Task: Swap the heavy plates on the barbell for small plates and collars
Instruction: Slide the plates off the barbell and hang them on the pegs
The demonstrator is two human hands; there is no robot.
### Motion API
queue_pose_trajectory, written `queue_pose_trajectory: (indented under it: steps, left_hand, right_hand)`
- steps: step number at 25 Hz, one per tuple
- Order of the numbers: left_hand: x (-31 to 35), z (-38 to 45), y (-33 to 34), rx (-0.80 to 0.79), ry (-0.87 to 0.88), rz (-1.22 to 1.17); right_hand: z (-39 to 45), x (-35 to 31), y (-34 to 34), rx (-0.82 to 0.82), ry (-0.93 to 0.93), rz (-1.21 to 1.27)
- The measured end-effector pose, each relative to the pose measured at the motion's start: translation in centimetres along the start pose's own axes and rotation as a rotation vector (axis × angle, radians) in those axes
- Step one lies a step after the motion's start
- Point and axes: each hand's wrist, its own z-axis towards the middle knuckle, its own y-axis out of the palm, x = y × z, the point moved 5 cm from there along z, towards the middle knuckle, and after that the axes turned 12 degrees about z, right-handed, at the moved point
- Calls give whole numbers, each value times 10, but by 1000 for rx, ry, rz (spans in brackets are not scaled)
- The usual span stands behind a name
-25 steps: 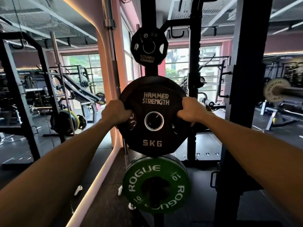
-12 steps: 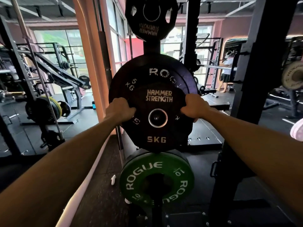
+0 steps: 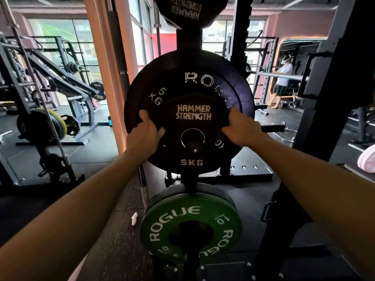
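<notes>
**Q:** What is in front of me right now?

**A:** I'm facing a black steel plate-storage post. My left hand grips the nine o'clock edge of a small black rubber disc plate marked "Hammer Strength 5 KG", fingers curled round its rim. My right hand grips the three o'clock edge the same way. The plate's centre hole sits around a horizontal storage peg, and the plate lies against a larger black bumper plate marked "Rogue 5 KG" behind it.

**Q:** And around that?

**A:** At six o'clock, lower on the post, hangs a green rubber bumper plate marked "Rogue 10". At twelve o'clock, another black plate is partly cut off by the frame.

**Q:** How far along is the swap?

**A:** I judge it mid-way at best. The barbell being reloaded isn't in view, so I can't tell whether its heavy plates are off. No collars are visible. This small plate is at the rack, not on the bar.
</notes>
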Motion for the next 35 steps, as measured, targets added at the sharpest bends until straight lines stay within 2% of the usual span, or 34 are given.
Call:
queue_pose_trajectory:
  steps: [6,13,21,25,29,35]
  left_hand:
    - [2,31,6,-123,-73,83]
    - [1,71,32,-253,-55,25]
    - [0,92,47,-289,-116,113]
    - [2,91,45,-325,-136,102]
    - [2,74,25,-378,-120,-61]
    - [17,38,-22,-280,5,1]
  right_hand:
    - [30,6,9,-6,31,-133]
    - [67,6,24,-38,88,-229]
    - [95,18,38,-83,177,-242]
    - [90,12,38,-129,180,-163]
    - [77,5,28,-214,131,-94]
    - [37,-11,-10,-204,-63,13]
